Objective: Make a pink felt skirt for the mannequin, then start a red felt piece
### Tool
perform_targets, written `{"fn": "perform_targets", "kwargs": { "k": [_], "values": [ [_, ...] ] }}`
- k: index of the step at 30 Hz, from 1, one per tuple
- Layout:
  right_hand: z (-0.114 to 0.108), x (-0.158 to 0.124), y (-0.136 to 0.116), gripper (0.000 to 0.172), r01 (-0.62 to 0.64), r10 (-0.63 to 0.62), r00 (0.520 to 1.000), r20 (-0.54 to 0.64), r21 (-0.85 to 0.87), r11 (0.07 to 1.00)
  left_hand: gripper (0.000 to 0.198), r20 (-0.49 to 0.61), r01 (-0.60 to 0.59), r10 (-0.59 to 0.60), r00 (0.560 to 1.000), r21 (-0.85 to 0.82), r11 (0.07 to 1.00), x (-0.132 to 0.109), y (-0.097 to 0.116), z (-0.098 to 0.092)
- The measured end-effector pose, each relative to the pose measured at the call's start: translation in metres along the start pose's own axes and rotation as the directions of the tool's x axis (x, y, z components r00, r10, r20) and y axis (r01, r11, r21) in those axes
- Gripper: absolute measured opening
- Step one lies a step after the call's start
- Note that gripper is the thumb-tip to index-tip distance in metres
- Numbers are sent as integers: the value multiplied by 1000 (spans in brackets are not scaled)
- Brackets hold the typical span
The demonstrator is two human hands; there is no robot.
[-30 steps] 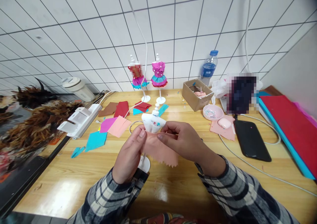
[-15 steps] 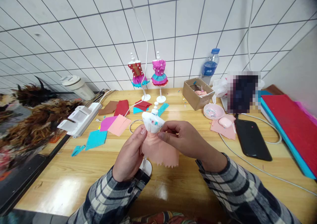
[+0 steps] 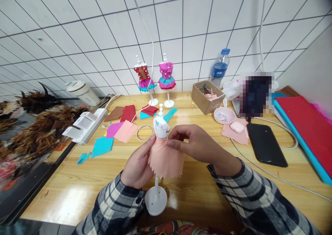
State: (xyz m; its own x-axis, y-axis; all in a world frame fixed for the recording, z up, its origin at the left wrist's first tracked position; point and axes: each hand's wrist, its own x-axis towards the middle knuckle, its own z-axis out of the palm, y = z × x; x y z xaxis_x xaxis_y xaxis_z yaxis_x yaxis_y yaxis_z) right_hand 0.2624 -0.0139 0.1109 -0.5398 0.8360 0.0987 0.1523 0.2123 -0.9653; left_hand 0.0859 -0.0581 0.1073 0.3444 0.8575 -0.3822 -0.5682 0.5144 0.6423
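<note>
A small white dress form [image 3: 162, 128] stands upright in front of me on a round white base [image 3: 156, 201], with a few coloured specks on its bust. Round its waist hangs a peach skirt [image 3: 167, 160] with a jagged hem. My left hand [image 3: 138, 164] is closed on the skirt's left side, thumb at the waist and the other fingers partly hidden behind. At the right of the waist, my right hand [image 3: 190, 141] pinches the skirt's upper edge between thumb and forefinger.
Two dressed miniature forms, one in red and brown [image 3: 142, 74] and one in magenta [image 3: 166, 71], stand by the wall. Coloured sheets [image 3: 102, 146], a tape ring [image 3: 145, 133], a cardboard box [image 3: 207, 101], a pink bead dish [image 3: 224, 115] and a black phone [image 3: 267, 145] lie around. Feathers [image 3: 46, 124] fill the left.
The dress form has turned and come more upright, so its base and stand now show fully. The skirt hangs straighter. Both hands keep their hold near the waist.
</note>
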Motion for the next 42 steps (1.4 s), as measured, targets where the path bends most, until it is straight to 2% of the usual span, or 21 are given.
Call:
{"fn": "perform_targets", "kwargs": {
  "k": [3,6,10,12,14,19,22,26,30,32,35,37,42],
  "values": [
    [-2,-1,-1,19,1,-2,1000,-3,-38,999,32,22,-9,8,1000,47,999,1,-1,-6],
    [-2,-2,-1,16,1,0,1000,23,-50,999,30,25,-89,85,996,187,978,3,1,-13],
    [-1,-1,0,19,3,-1,1000,17,-130,992,32,32,-244,256,966,438,865,5,7,-20],
    [-1,-1,-1,20,-2,4,1000,12,-166,986,33,43,-275,299,953,535,799,4,12,-22],
    [-1,-1,-2,20,-6,10,1000,19,-170,985,29,51,-270,300,953,596,756,1,16,-22],
    [0,-2,-1,20,-19,19,1000,-4,-211,977,44,102,-264,267,958,670,694,-4,23,-17],
    [1,-3,-1,19,-12,14,1000,8,-216,976,38,66,-238,288,955,749,618,-4,25,-13],
    [1,-4,-2,18,-18,24,999,25,-220,975,36,88,-228,265,960,795,562,-4,27,-7],
    [-1,-5,-3,16,-32,46,996,71,-194,980,38,128,-219,196,972,799,561,-5,33,-4],
    [-3,-6,-3,20,-37,55,992,115,-157,987,38,157,-215,150,976,795,567,-5,37,-6],
    [-6,-6,-5,25,-61,84,981,176,-132,989,37,179,-251,181,967,781,572,-4,41,-12],
    [-8,-6,-6,23,-76,103,971,218,-130,989,38,192,-272,195,962,746,608,-4,41,-18],
    [-5,-7,-7,14,-39,63,962,266,-96,995,39,295,-267,93,951,632,727,-2,38,-28]
  ]
}}
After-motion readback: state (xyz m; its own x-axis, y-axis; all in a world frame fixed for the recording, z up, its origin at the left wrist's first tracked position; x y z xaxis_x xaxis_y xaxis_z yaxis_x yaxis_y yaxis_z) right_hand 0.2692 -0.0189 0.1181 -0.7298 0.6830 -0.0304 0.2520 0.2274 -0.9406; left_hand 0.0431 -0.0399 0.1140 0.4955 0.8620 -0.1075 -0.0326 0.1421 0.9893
